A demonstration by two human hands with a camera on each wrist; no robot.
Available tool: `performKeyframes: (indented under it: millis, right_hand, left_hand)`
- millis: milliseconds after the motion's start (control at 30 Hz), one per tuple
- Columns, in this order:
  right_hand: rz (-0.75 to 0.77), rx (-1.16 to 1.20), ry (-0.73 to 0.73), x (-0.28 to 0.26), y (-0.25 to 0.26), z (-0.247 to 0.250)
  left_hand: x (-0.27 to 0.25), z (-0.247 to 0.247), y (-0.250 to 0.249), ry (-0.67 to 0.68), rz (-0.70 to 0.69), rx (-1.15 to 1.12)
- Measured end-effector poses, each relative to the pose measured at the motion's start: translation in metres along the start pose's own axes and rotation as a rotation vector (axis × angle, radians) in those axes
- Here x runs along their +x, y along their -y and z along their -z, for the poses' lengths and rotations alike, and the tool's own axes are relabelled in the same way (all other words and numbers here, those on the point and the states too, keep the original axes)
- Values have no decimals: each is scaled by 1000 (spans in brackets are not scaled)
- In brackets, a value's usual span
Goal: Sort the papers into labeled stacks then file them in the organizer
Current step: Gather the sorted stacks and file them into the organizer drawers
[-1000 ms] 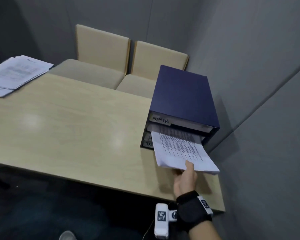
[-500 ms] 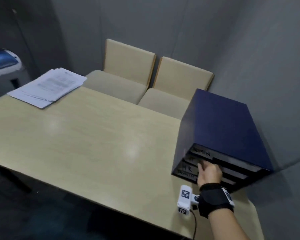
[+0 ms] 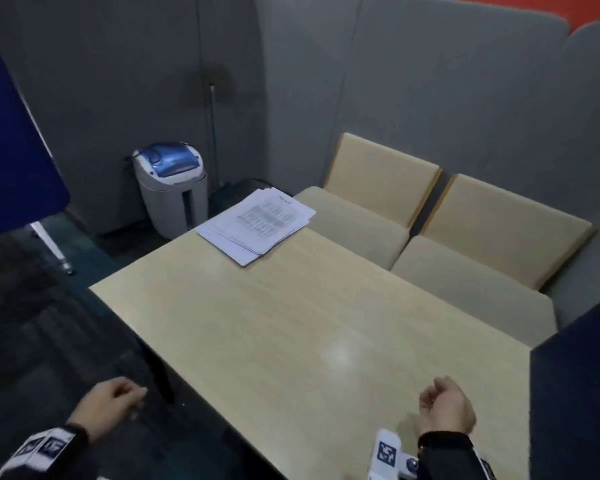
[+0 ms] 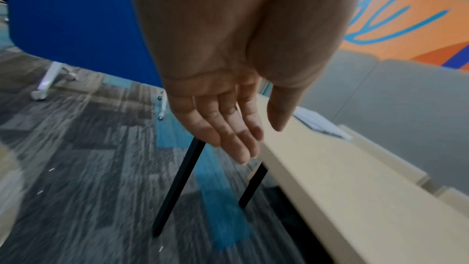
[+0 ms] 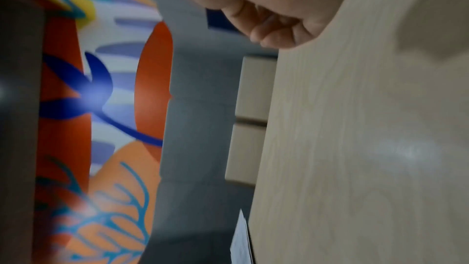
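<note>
A stack of printed papers (image 3: 257, 225) lies on the far left corner of the light wooden table (image 3: 291, 323). The dark blue organizer (image 3: 575, 393) shows only as a corner at the right edge; its slots are hidden. My right hand (image 3: 440, 400) hovers over the table's near right part, left of the organizer, fingers curled in and holding nothing; the right wrist view shows the curled fingers (image 5: 274, 27) too. My left hand (image 3: 118, 396) hangs off the table's left side, empty, its fingers (image 4: 243, 148) relaxed and nearly straight.
Two beige cushioned seats (image 3: 378, 220) stand behind the table against grey partition walls. A white and blue bin-like machine (image 3: 170, 188) stands on the floor beyond the papers. A blue screen on castors (image 3: 11, 133) is at the left. Black table legs (image 4: 177, 188) stand below the left hand.
The right hand pushed a sheaf of papers into the organizer, then drew back from it over the table, empty. The view swung left and the left hand came into sight.
</note>
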State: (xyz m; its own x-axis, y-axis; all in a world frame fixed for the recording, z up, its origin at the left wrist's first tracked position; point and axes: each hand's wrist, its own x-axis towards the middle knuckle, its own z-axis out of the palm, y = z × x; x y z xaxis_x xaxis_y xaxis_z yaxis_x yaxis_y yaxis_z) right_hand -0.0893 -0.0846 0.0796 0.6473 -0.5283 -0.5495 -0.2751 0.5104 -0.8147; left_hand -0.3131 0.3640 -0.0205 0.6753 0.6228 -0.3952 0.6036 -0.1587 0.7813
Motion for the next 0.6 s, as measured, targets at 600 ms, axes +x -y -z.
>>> performKeyframes:
  millis: [600]
  right_hand:
    - [32, -577, 420, 30, -207, -404]
  left_hand:
    - [348, 30, -185, -85, -140, 181]
